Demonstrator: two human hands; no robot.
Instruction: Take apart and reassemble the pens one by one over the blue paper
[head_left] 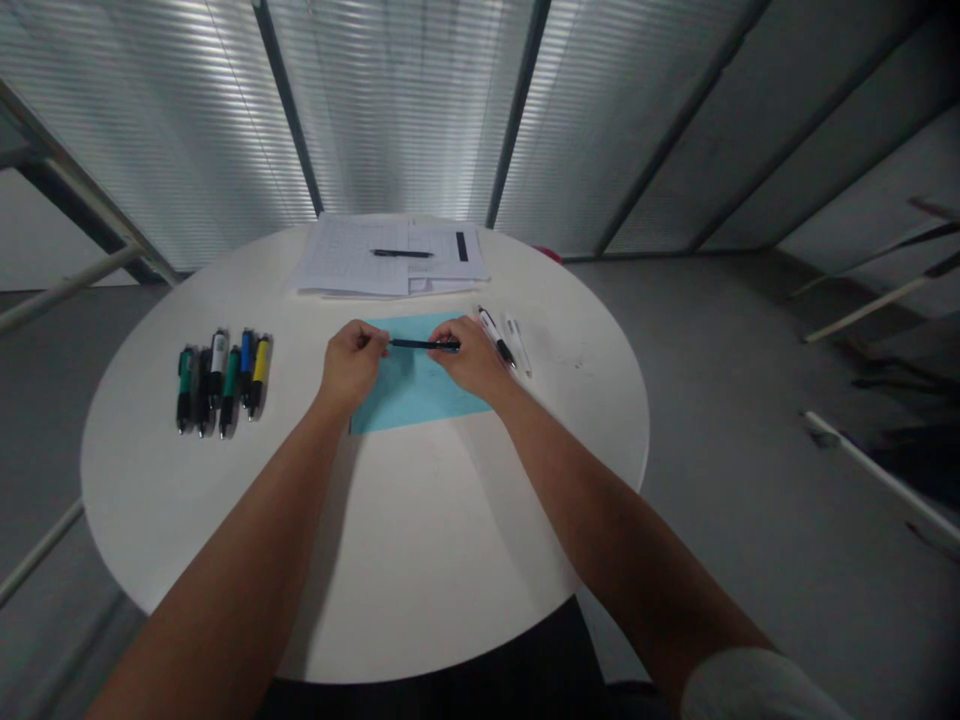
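Both my hands hold one thin dark pen (pixel 424 344) level above a light blue sheet (pixel 409 395) on the round white table (pixel 225 520). My left hand (pixel 351 364) is closed on the pen's left end. My right hand (pixel 471 357) pinches its right end. Just right of my right hand lie a black-and-white pen (pixel 496 337) and a white pen (pixel 519 345).
A row of several coloured pens (pixel 221 380) lies at the table's left. A stack of printed papers (pixel 352 262) with a black pen (pixel 402 253) on top sits at the far edge. Grey floor surrounds the table; slatted blinds stand behind.
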